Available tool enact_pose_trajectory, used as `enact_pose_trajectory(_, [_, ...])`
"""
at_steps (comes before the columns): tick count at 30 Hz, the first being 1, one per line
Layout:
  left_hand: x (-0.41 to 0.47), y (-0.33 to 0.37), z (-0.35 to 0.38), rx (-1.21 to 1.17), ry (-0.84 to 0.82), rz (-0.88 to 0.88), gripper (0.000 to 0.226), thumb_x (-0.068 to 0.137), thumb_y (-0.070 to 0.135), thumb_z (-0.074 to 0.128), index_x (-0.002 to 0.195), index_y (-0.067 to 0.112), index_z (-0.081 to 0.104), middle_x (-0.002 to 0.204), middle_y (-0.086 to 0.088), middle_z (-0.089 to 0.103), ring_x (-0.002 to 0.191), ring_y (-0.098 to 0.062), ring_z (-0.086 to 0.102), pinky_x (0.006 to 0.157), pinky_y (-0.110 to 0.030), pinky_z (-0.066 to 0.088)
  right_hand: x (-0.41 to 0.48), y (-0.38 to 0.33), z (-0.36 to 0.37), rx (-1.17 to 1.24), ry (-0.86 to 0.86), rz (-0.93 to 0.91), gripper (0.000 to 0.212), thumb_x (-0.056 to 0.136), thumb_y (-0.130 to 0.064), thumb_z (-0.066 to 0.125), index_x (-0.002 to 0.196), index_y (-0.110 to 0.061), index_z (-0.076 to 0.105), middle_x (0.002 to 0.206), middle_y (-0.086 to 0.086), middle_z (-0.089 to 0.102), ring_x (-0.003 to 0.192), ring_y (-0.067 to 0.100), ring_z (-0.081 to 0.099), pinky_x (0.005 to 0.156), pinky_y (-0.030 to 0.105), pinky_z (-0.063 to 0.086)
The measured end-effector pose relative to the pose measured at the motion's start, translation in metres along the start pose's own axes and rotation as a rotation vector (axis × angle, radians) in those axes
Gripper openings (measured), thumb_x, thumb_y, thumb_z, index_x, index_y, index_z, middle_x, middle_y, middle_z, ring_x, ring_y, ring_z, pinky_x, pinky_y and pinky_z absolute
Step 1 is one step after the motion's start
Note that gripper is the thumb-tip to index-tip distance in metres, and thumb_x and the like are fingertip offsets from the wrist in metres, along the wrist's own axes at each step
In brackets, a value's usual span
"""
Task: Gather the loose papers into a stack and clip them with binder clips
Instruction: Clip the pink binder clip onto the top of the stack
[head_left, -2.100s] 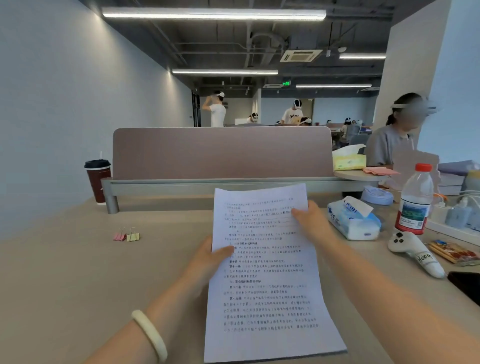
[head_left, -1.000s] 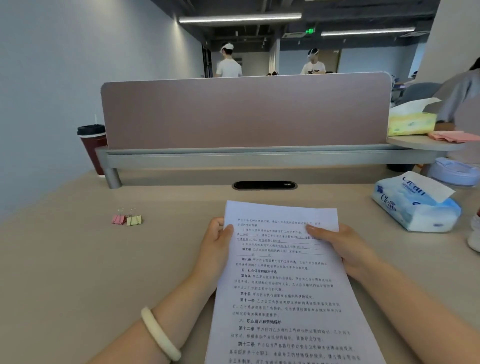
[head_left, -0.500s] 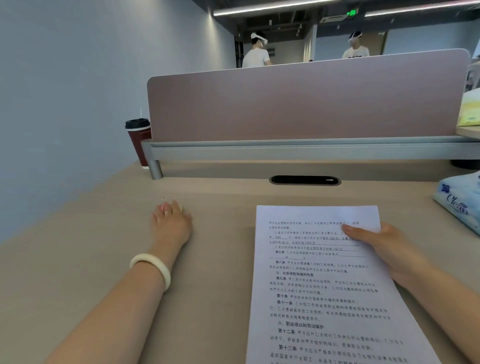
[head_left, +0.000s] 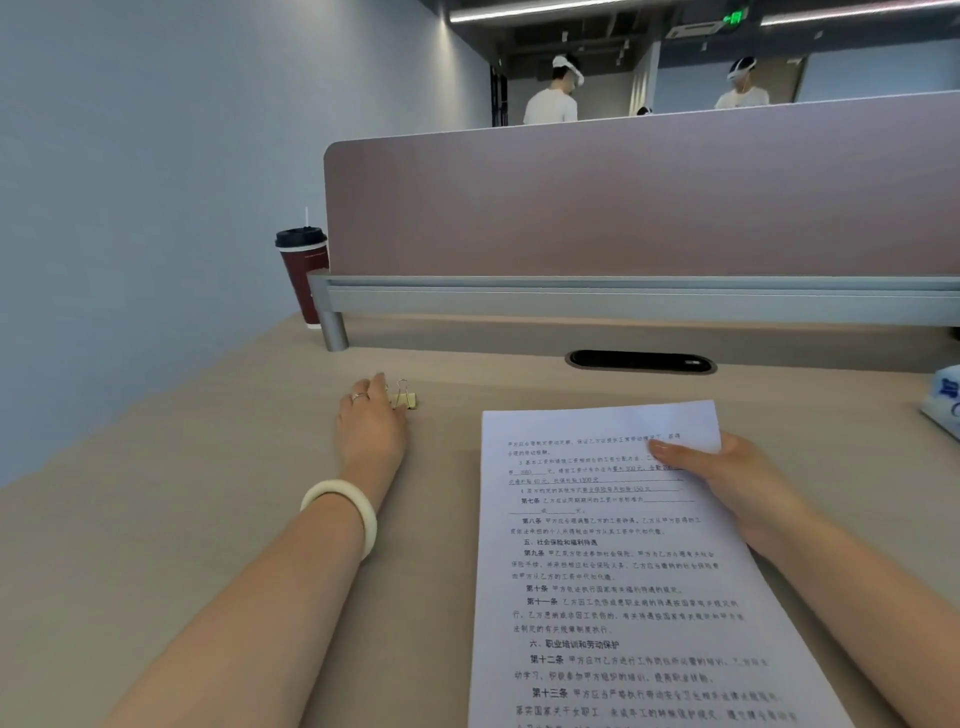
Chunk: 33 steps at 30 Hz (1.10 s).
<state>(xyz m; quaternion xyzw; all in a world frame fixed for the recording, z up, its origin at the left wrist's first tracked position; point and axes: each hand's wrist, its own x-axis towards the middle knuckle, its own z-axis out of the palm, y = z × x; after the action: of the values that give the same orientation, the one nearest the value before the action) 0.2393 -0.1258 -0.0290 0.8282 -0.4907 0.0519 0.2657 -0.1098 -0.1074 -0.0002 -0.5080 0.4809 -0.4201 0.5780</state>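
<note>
A stack of white printed papers (head_left: 613, 561) lies flat on the beige desk (head_left: 182, 545), right of centre. My right hand (head_left: 737, 483) grips its upper right edge, thumb on the top sheet and fingers under the side. My left hand (head_left: 371, 421) reaches forward, palm down, at the spot where the binder clips lie. A yellow binder clip (head_left: 404, 399) shows right beside its fingertips, wire handles up. The pink clip is hidden under my fingers, and I cannot see whether they hold it.
A dark red paper cup with a black lid (head_left: 304, 275) stands at the back left by the wall. A mauve divider panel (head_left: 623, 208) on a grey rail closes off the far edge of the desk. A black cable slot (head_left: 641, 361) lies behind the papers. A blue tissue pack (head_left: 945, 397) sits at the right edge.
The papers went from held up in both hands to flat on the desk. My left hand let go and reached left to the clips; the yellow clip has come into view beside it.
</note>
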Motion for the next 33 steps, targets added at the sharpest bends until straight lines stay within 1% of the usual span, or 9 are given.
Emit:
enact_pose_trajectory(3, [0.012,-0.002,0.008,0.022,-0.127,0.062,0.048,0.096,0.016,0.039,0.144,0.011,0.035,0.154,-0.014,0.029,0.136,-0.035,0.033,0.109,-0.041,0.031,0.001,0.000,0.004,-0.012,-0.012,-0.001,0.019,0.080,-0.014,0.071,0.099,-0.008,0.070,0.088,0.010,0.078,0.072,0.026,0.075,0.060,0.033,0.059])
enact_pose_trajectory(6, [0.013,-0.006,0.012,-0.021,-0.059,0.130,0.036,0.092,0.005,0.041,0.123,0.009,0.059,0.133,-0.018,0.049,0.117,-0.040,0.048,0.096,-0.045,0.043,0.000,0.000,0.005,0.009,-0.025,-0.010,0.017,0.081,-0.012,0.070,0.098,-0.008,0.070,0.088,0.010,0.077,0.068,0.022,0.075,0.054,0.030,0.059])
enact_pose_trajectory(9, [0.009,-0.007,0.009,-0.120,0.029,0.127,0.031,0.087,0.000,0.046,0.109,0.008,0.067,0.113,-0.022,0.056,0.106,-0.042,0.053,0.091,-0.044,0.046,-0.002,0.001,0.005,0.027,-0.028,-0.021,0.015,0.082,-0.011,0.069,0.097,-0.008,0.070,0.084,0.007,0.078,0.066,0.020,0.075,0.051,0.028,0.058])
enact_pose_trajectory(15, [-0.001,0.003,-0.001,-0.368,0.129,0.065,0.058,0.082,0.000,0.054,0.137,0.006,0.042,0.096,-0.022,0.057,0.098,-0.034,0.051,0.092,-0.035,0.039,-0.005,0.003,0.003,0.054,-0.023,-0.031,0.020,0.082,-0.009,0.069,0.101,-0.006,0.069,0.093,0.011,0.076,0.067,0.019,0.074,0.053,0.027,0.058])
enact_pose_trajectory(19, [-0.017,0.015,-0.014,-0.662,0.148,-0.056,0.044,0.081,0.006,0.066,0.124,0.004,0.058,0.081,-0.002,0.048,0.089,-0.021,0.052,0.096,-0.025,0.039,-0.006,0.004,0.000,0.063,-0.030,-0.031,0.023,0.082,-0.008,0.069,0.104,-0.004,0.069,0.097,0.013,0.075,0.070,0.021,0.074,0.057,0.028,0.059])
enact_pose_trajectory(22, [-0.030,0.026,-0.023,-0.935,0.028,-0.088,0.026,0.082,0.011,0.068,0.107,0.003,0.067,0.081,-0.004,0.058,0.079,-0.021,0.060,0.090,-0.032,0.052,-0.009,0.003,-0.005,0.071,-0.032,-0.027,0.021,0.082,-0.008,0.069,0.102,-0.005,0.069,0.096,0.012,0.076,0.069,0.021,0.074,0.056,0.028,0.059])
enact_pose_trajectory(25, [-0.042,0.046,-0.035,-1.253,-0.156,-0.133,0.008,0.085,0.006,0.063,0.089,-0.001,0.065,0.077,-0.007,0.063,0.074,-0.018,0.065,0.079,-0.025,0.059,-0.013,0.005,-0.018,0.065,-0.031,-0.019,0.025,0.081,-0.012,0.070,0.105,-0.005,0.069,0.098,0.013,0.076,0.079,0.026,0.075,0.063,0.033,0.061])
enact_pose_trajectory(30, [-0.052,0.077,-0.045,-1.481,-0.351,-0.158,0.017,0.090,0.009,0.057,0.076,0.000,0.060,0.069,-0.003,0.073,0.061,-0.010,0.072,0.063,-0.018,0.059,-0.021,0.006,-0.046,0.063,-0.013,-0.006,0.029,0.081,-0.015,0.070,0.108,-0.007,0.068,0.101,0.014,0.075,0.088,0.033,0.073,0.075,0.042,0.059])
enact_pose_trajectory(33, [-0.061,0.097,-0.043,-1.510,-0.519,-0.180,0.017,0.091,0.011,0.055,0.083,-0.001,0.063,0.084,-0.010,0.070,0.062,-0.008,0.072,0.063,-0.017,0.059,-0.024,0.007,-0.060,0.060,0.002,0.003,0.030,0.080,-0.016,0.070,0.108,-0.008,0.067,0.101,0.015,0.075,0.090,0.035,0.072,0.078,0.045,0.058])
